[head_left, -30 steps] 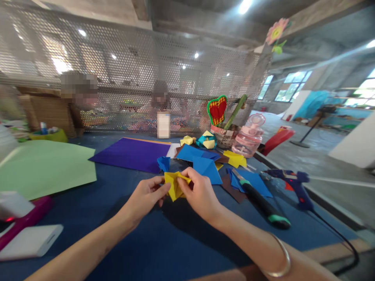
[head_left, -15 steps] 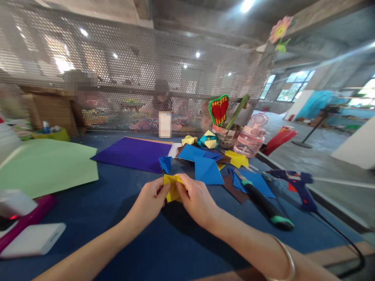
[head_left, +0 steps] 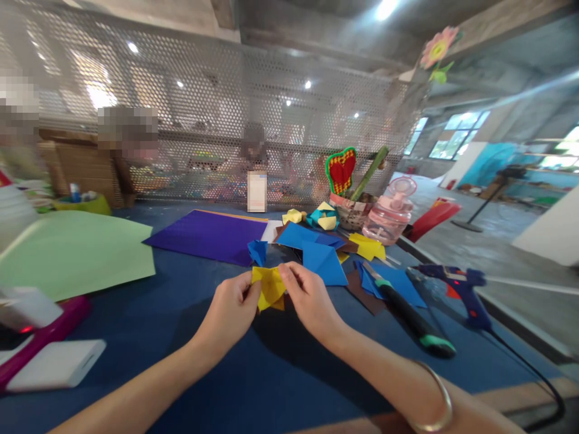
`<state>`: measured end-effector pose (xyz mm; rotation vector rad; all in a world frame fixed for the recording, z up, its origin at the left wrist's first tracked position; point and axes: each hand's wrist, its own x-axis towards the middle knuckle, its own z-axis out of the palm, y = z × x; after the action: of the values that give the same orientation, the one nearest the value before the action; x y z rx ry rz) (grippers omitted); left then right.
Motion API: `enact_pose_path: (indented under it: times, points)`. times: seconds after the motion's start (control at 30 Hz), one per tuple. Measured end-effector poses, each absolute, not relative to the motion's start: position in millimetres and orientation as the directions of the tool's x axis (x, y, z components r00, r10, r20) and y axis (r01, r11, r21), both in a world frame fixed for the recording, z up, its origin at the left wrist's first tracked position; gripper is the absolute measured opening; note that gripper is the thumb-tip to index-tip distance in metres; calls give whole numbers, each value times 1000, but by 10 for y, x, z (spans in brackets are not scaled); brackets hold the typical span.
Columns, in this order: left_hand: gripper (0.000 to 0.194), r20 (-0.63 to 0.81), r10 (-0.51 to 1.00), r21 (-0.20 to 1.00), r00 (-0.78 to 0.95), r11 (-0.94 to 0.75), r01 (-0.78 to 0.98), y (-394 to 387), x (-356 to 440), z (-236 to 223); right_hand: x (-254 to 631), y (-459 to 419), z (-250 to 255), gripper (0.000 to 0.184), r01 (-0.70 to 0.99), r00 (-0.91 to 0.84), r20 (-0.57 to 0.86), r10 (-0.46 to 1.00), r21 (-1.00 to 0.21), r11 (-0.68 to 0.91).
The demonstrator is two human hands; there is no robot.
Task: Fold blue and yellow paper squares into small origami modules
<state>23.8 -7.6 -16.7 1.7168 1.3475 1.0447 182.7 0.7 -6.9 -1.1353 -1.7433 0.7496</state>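
A small folded yellow paper (head_left: 270, 289) is held up between my two hands, above the blue table (head_left: 217, 392). My left hand (head_left: 236, 306) pinches its left edge between thumb and fingers. At its upper right corner, my right hand (head_left: 313, 298) grips it the same way. Just behind the yellow paper lies a small folded blue paper piece (head_left: 257, 252). Blue paper squares (head_left: 323, 263) with crease lines lie beyond my right hand, some on top of brown paper.
To the right lie a utility knife (head_left: 411, 319) and a hot glue gun (head_left: 461, 286) with its cord. Purple paper (head_left: 208, 236) and a green sheet (head_left: 81, 253) spread to the left, near a white power bank (head_left: 61, 364). A pink bottle (head_left: 388, 214) stands behind, before a perforated screen (head_left: 190, 108).
My right hand's fingers have shifted to the paper's upper right corner, and more of the yellow paper's face now shows, spread flatter. My left hand keeps its pinch.
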Motion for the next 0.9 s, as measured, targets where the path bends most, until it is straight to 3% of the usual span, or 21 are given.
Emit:
enact_pose_path:
  times: [0.17, 0.4, 0.9]
  points:
    - [29, 215, 969, 836, 120, -246, 490, -98, 231, -160, 1824, 16, -54, 29, 360, -183, 333, 925, -853, 378]
    - [28, 230, 967, 821, 110, -253, 512, -113, 227, -143, 1833, 12, -74, 18, 380, -178, 455, 872, -786, 488]
    - [27, 161, 971, 911, 178, -216, 352, -123, 234, -171, 1828, -43, -110, 14, 443, -168, 463, 870, -753, 486]
